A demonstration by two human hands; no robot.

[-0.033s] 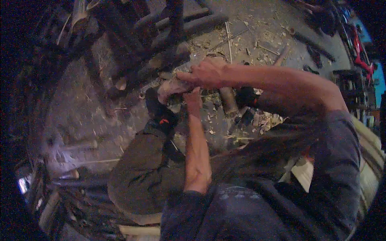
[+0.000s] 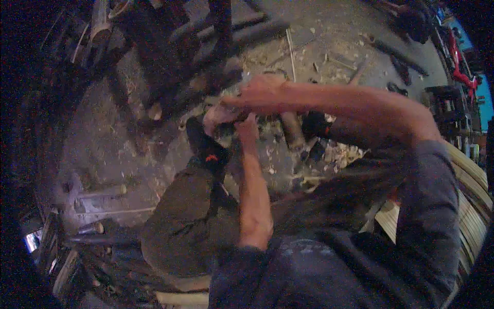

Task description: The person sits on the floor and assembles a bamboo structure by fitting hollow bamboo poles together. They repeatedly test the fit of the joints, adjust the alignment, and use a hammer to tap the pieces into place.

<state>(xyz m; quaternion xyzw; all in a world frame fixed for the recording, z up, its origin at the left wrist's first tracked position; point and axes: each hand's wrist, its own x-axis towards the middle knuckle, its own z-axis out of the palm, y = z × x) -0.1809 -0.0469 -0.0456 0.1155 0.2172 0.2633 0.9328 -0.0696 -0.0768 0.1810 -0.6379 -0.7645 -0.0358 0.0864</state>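
Grey floor (image 2: 100, 147) spreads past the shoe's left edge (image 2: 195, 138); 2 hands (image 2: 263, 90) curl close together, what they grip unclear.

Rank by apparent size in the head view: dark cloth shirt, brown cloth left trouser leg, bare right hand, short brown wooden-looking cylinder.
Largest to smallest:
Dark shirt
Left trouser leg
Right hand
Brown cylinder

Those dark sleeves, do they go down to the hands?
No, the dark sleeves stop short, leaving left forearm and right forearm bare.

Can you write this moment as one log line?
left hand: close to right hand | grip: too blurry to tell | floor: pale chips scattered | dark shoe: near left hand
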